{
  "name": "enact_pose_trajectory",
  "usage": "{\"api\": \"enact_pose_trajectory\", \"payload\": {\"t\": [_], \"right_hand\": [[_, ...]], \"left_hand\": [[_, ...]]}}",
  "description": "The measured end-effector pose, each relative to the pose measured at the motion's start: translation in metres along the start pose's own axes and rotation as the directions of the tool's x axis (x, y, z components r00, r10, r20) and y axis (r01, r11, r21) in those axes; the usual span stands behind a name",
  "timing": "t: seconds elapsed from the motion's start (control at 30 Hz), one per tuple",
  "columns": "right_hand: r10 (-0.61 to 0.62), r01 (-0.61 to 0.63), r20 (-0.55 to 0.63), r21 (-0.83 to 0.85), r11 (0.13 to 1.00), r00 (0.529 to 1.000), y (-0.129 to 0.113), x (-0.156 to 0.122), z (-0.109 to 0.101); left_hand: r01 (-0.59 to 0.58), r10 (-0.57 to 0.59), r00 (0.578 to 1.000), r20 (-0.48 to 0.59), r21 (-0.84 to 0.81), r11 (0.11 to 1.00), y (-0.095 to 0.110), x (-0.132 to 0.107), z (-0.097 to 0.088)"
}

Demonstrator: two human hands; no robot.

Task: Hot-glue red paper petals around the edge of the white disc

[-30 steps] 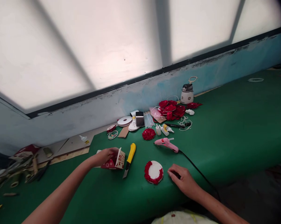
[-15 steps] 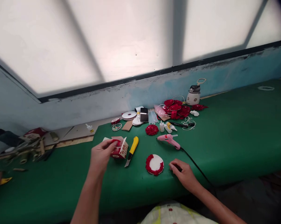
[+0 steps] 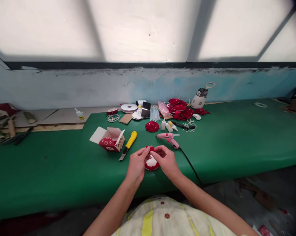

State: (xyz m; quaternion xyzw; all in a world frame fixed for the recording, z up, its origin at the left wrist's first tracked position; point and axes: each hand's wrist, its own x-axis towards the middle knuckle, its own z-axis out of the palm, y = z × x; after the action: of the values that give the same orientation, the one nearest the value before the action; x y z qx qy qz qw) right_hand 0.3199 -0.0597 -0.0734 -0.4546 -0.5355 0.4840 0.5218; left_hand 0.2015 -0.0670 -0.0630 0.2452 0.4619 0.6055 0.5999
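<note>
Between the fingertips of my left hand [image 3: 137, 163] and my right hand [image 3: 167, 160] is a small piece of red fabric [image 3: 151, 148], pinched by both. Just below it on the table lies a white disc [image 3: 152, 162] with a ruffled red edge, partly hidden by my fingers. A pink glue gun [image 3: 171, 139] rests beyond my right hand, its black cord trailing toward me. To the left, a yellow utility knife [image 3: 130, 143] lies with its blade out. Further left stands a red and white box [image 3: 110, 143], flaps up; its contents cannot be made out.
A finished-looking red rosette [image 3: 152, 127], small glue bottles [image 3: 169, 126] and glue sticks [image 3: 154, 113] lie behind. Along the wall are a ribbon spool [image 3: 128, 108], a pile of red rosettes [image 3: 179, 108] and a water bottle [image 3: 199, 98]. The green table [image 3: 64, 170] ends near my body.
My left hand has left the box and come right to the disc, bringing red fabric. My right hand has moved in to meet it. The camera view has turned and levelled.
</note>
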Motion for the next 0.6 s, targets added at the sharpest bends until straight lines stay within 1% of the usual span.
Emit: {"api": "enact_pose_trajectory", "payload": {"t": [0.1,0.2,0.33,0.47,0.6], "right_hand": [[0.034,-0.032,-0.031,0.052,0.998,0.999,0.004,0.001,0.006],[0.077,-0.074,-0.030,0.093,0.993,0.997,0.004,0.001,0.004],[0.140,-0.139,0.000,0.124,0.982,0.990,0.003,0.002,0.000],[0.194,-0.198,0.040,0.157,0.967,0.980,0.002,0.004,-0.001],[0.244,-0.257,0.088,0.190,0.948,0.966,-0.001,0.005,-0.001]], "left_hand": [[0.000,0.000,1.000,-0.014,-0.029,1.000,-0.003,-0.006,0.001],[0.006,-0.007,0.999,-0.032,-0.053,0.999,-0.006,-0.010,0.001],[-0.025,0.019,0.996,-0.087,-0.070,0.997,-0.013,-0.011,0.002],[-0.012,0.005,0.997,-0.081,-0.089,0.996,-0.020,-0.011,0.003],[-0.038,0.021,0.993,-0.114,-0.149,0.988,-0.024,-0.011,0.002]]}}
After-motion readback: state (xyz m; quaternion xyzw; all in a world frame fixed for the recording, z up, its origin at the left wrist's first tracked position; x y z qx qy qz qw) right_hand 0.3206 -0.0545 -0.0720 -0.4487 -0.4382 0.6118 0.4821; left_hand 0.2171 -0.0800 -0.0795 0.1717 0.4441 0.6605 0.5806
